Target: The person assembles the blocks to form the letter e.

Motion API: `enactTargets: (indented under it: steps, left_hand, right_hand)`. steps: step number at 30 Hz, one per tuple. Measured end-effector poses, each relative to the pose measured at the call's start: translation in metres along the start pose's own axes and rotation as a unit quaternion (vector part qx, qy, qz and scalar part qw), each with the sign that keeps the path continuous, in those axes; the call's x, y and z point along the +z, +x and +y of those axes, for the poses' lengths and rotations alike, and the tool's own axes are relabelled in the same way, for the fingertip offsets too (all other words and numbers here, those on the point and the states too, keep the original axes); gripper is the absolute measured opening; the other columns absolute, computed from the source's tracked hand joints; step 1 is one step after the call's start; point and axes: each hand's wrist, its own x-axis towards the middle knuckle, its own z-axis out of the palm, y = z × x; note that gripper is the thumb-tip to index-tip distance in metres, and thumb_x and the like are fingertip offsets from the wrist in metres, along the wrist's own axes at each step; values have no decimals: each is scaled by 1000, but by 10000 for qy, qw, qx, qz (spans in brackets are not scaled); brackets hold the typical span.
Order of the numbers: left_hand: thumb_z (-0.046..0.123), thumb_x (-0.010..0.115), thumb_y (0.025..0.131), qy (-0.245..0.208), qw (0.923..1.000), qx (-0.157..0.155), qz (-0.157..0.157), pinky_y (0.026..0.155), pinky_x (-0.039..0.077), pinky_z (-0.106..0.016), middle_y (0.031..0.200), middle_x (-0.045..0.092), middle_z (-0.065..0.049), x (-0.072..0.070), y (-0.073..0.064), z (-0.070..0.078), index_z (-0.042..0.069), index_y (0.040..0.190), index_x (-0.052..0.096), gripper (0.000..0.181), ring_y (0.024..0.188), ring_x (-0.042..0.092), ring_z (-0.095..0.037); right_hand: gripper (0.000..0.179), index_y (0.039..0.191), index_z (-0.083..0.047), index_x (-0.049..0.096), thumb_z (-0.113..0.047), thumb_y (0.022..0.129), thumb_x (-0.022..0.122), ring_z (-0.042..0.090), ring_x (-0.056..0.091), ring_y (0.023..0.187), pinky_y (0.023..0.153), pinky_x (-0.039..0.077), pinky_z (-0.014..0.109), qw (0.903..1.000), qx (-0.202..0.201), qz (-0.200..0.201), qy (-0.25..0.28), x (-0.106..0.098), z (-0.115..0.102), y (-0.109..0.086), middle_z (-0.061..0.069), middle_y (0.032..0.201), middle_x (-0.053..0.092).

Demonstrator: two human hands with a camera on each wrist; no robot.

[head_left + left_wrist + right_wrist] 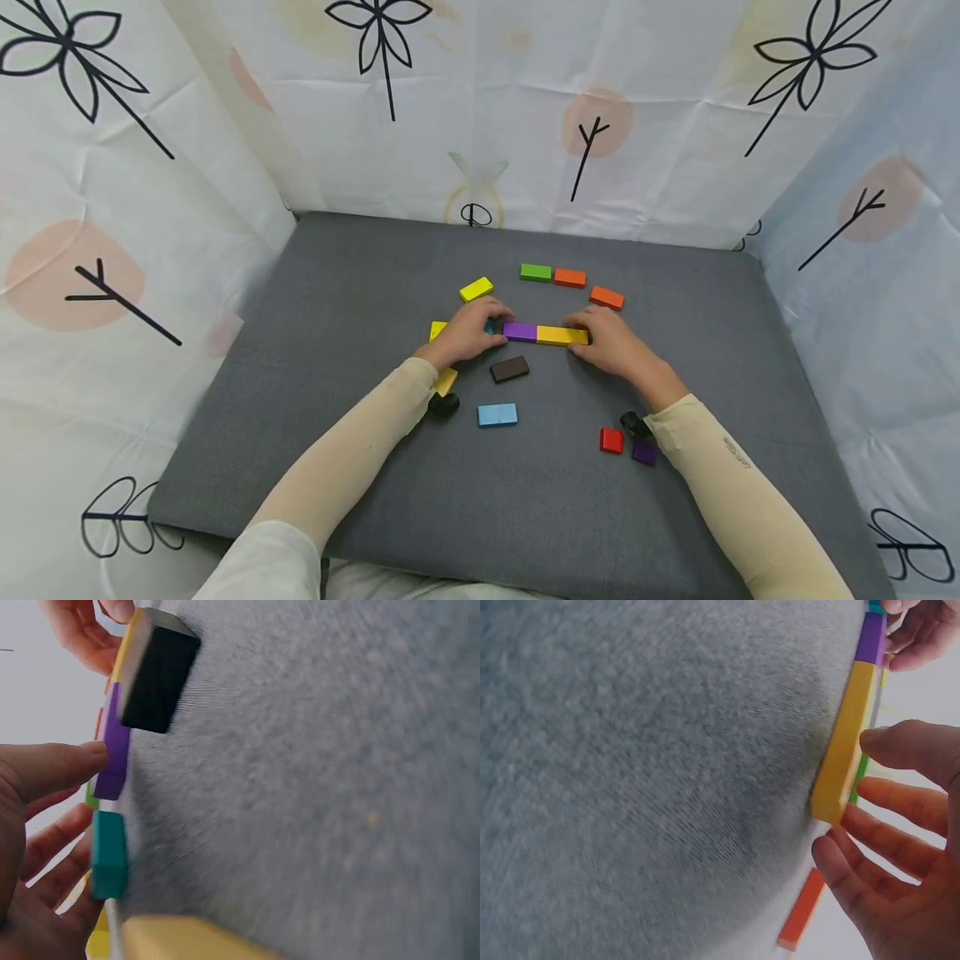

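Note:
A purple block and a longer golden-yellow block lie end to end in a row on the grey table. My left hand pinches the purple block's left end, thumb on its near side and index finger on the far side. Just left of it, a teal block lies by the other fingers, mostly hidden in the head view. My right hand holds the golden-yellow block's right end between thumb and fingers, its other fingers spread.
Nearer me lie a dark brown block, a light blue block, a red block and a dark purple block. Behind the row are green, orange and yellow blocks. Patterned cloth surrounds the table.

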Motion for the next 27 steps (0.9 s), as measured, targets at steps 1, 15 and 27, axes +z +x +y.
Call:
enactTargets:
  steps: [1,15,27]
  left_hand:
    - [14,83,99,-26,10000,25,23,115,45,-43,142,65,-5,-2,-3,0,12,140,72,43,133,59,-24]
    - [13,83,98,-245,9986,-303,364,108,50,-46,138,64,-10,-26,-32,-13,7,145,68,49,125,61,-29]
    - [13,84,98,-125,9988,-408,253,100,53,-43,131,64,-9,-23,-29,-14,6,143,70,48,114,61,-27]
  right_hand:
    - [44,139,5,69,-11,98,79,41,60,122,107,48,59,10000,19,65,-31,-1,-1,-2,23,132,66]
    - [48,147,0,66,-18,104,74,35,60,115,97,54,53,9979,-376,232,-479,5,-27,-6,20,132,64]
    - [48,148,-5,67,-18,103,77,32,58,113,92,54,48,9931,-797,18,-855,18,-39,0,16,131,64]
